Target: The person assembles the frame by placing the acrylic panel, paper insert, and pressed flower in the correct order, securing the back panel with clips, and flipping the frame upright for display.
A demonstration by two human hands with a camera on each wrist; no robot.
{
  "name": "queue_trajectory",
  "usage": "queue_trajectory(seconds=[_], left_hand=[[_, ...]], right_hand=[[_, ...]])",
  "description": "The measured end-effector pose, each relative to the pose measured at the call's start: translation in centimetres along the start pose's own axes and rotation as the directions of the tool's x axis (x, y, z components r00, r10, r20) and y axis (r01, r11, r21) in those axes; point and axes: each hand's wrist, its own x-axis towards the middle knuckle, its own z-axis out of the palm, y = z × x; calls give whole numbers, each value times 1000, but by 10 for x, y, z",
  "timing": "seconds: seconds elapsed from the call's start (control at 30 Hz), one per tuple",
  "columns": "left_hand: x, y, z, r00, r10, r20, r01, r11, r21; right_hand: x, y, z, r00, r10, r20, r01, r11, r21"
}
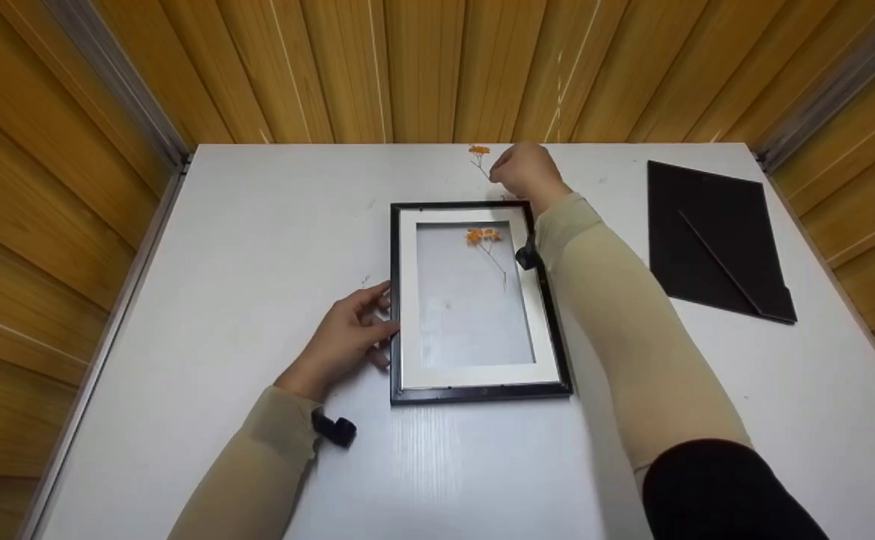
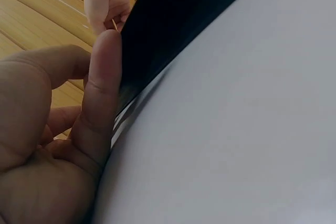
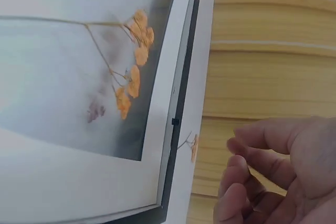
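A black-rimmed picture frame [image 1: 480,393] with a white mat lies on the white table, a sprig of orange flowers [image 1: 484,237] inside its window. My left hand [image 1: 343,334] holds the frame's left edge, thumb over the rim and other fingers against the side. Past the far edge, my right hand [image 1: 525,171] hovers at the stem of a second orange sprig [image 1: 480,151]. In the right wrist view, this sprig [image 3: 194,148] lies near the table's back edge, and the loosely curled fingers [image 3: 262,135] look apart from it with nothing visible between them.
A black backing board [image 1: 714,240] with a stand flap lies at the right of the table. Wood-look panels [image 1: 422,67] rise along the table's back and sides. Another thin stem [image 1: 513,199] shows just behind the frame, partly hidden by the right hand.
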Motion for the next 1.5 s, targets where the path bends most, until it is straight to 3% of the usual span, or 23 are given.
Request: queue_trajectory(seconds=[0.13, 0.3, 0.47, 0.63, 0.73, 0.87, 0.93, 1.03, 1.3, 1.5], left_hand=[[-2, 0, 2, 1000, 10, -6, -10, 1000, -14], [-8, -3, 9, 1000, -3, 12, 3, 1000, -23], [-15, -8, 15, 999, -21, 27, 22, 999, -37], [-19, -6, 20, 1000, -11, 16, 12, 998, -55], [-21, -5, 22, 1000, -10, 20, 11, 998, -62], [-21, -2, 25, 1000, -7, 23, 8, 997, -71], [-20, -1, 26, 1000, 0, 23, 2, 998, -70], [-17, 1, 28, 1000, 8, 27, -6, 998, -60], [-13, 2, 31, 999, 4, 48, -1, 998, -68], [-10, 6, 28, 998, 12, 67, -8, 998, -64]], right_hand=[[17, 0, 2, 1000, 5, -30, -5, 1000, 27], [24, 12, 12, 997, 53, -48, -50, 998, 44], [25, 20, 25, 990, 132, -43, -132, 991, -2], [35, 19, 31, 989, 118, -91, -126, 989, -81], [53, 27, 36, 989, 88, -121, -106, 982, -154], [51, 26, 36, 996, 55, -74, -72, 967, -245], [34, 15, 31, 999, 43, -23, -47, 962, -268], [26, 16, 24, 999, 20, 26, -12, 954, -299], [21, 23, 10, 984, 86, 154, -53, 977, -205], [11, 19, 2, 983, 56, 176, -24, 983, -182]])
